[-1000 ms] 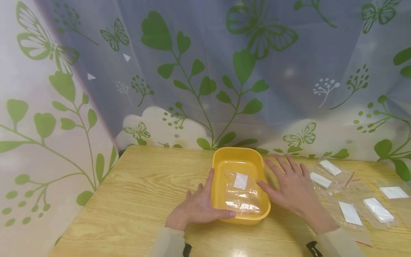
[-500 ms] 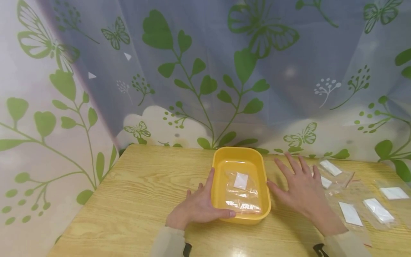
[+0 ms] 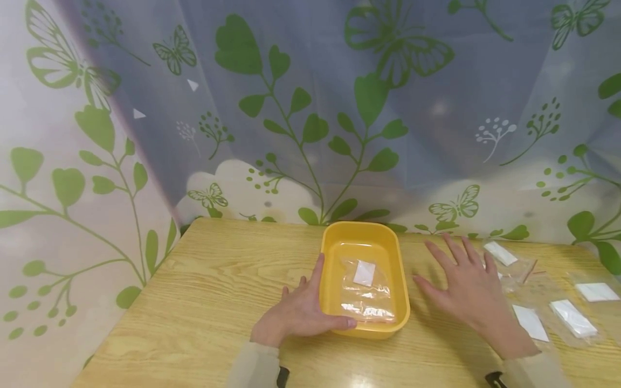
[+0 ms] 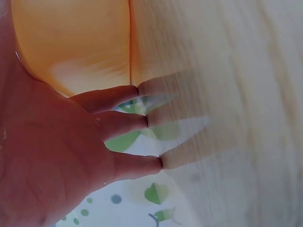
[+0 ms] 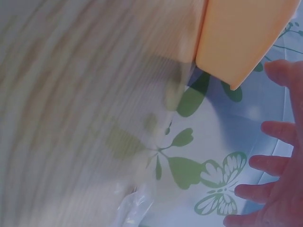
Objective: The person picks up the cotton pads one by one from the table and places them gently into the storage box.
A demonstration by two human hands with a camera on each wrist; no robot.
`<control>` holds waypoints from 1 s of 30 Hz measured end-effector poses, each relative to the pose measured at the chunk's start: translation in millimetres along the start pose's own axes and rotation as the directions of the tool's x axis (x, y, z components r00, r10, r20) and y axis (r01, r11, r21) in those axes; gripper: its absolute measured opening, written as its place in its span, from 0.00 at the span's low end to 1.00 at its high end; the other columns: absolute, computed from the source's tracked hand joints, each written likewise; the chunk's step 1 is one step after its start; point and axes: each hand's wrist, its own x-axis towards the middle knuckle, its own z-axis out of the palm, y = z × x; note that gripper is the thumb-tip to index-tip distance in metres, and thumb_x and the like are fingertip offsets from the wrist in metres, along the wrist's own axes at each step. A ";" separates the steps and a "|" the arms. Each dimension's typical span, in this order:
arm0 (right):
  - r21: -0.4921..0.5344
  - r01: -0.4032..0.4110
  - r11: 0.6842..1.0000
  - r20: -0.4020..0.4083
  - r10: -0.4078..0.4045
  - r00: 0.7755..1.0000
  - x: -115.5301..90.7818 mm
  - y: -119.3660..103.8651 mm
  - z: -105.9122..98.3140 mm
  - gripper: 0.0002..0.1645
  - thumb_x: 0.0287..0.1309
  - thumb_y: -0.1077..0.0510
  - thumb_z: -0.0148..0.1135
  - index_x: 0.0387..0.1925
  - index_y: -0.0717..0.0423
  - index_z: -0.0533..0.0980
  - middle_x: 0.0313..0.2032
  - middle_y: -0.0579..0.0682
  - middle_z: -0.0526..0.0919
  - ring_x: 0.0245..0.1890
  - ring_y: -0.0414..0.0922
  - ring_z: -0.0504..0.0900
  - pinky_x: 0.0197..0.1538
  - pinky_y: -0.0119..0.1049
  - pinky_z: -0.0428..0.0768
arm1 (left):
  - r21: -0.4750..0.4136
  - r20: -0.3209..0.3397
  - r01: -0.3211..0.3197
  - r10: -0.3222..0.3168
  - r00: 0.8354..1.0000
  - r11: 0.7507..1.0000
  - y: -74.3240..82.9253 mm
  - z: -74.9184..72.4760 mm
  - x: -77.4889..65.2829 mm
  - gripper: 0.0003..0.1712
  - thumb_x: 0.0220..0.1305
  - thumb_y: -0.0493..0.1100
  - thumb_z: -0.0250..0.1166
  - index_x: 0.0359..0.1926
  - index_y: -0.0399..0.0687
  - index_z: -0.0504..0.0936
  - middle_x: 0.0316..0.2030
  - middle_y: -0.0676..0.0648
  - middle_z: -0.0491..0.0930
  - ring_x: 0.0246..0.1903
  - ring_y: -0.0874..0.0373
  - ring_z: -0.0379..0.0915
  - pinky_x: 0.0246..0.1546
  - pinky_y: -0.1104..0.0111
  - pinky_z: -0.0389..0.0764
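A yellow tray (image 3: pixel 330 258) is observed on the wooden surface (image 3: pixel 213 291), just in front of a leaf-printed curtain (image 3: pixel 301 108). A clear plastic bag with a white insert (image 3: pixel 365 285) is seen lying flat inside the tray. The left hand (image 3: pixel 301 312) is laid against the tray's left wall, fingers extended, the thumb curved along the near edge. The right hand (image 3: pixel 468 288) is held spread with straight fingers, nothing grasped, apart from the tray's right side and above the surface. Further clear bags with white inserts (image 3: pixel 572 318) are noted scattered on the surface to the right, one partly covered by the right hand
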 end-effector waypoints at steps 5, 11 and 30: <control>0.000 -0.003 1.000 -0.023 0.003 1.000 -4.3 9.8 1.1 0.44 0.60 0.29 0.62 0.71 0.47 0.70 0.72 0.65 0.68 0.70 0.72 0.63 0.60 0.81 0.61 | 0.009 -0.002 0.002 -0.002 1.000 1.000 1.1 -0.6 0.2 0.82 0.44 0.80 0.71 0.82 0.63 0.25 0.73 0.33 0.66 0.78 0.33 0.50 0.76 0.31 0.44; 0.010 -0.009 1.000 -0.031 0.010 0.999 -8.8 19.4 1.8 0.44 0.59 0.29 0.63 0.70 0.48 0.71 0.72 0.65 0.68 0.69 0.73 0.64 0.58 0.82 0.62 | 0.033 0.013 0.010 -0.010 1.000 0.999 2.5 -3.3 -0.1 0.82 0.44 0.81 0.70 0.82 0.62 0.25 0.74 0.32 0.65 0.77 0.32 0.53 0.75 0.31 0.48; 0.000 -0.054 0.999 -0.006 0.054 0.998 -21.4 50.9 -1.8 0.44 0.60 0.30 0.63 0.69 0.51 0.71 0.70 0.69 0.69 0.66 0.74 0.66 0.59 0.81 0.63 | 0.020 0.025 0.001 -0.002 1.000 1.000 6.7 -4.4 2.3 0.84 0.43 0.81 0.71 0.81 0.61 0.22 0.75 0.34 0.64 0.77 0.31 0.52 0.72 0.28 0.48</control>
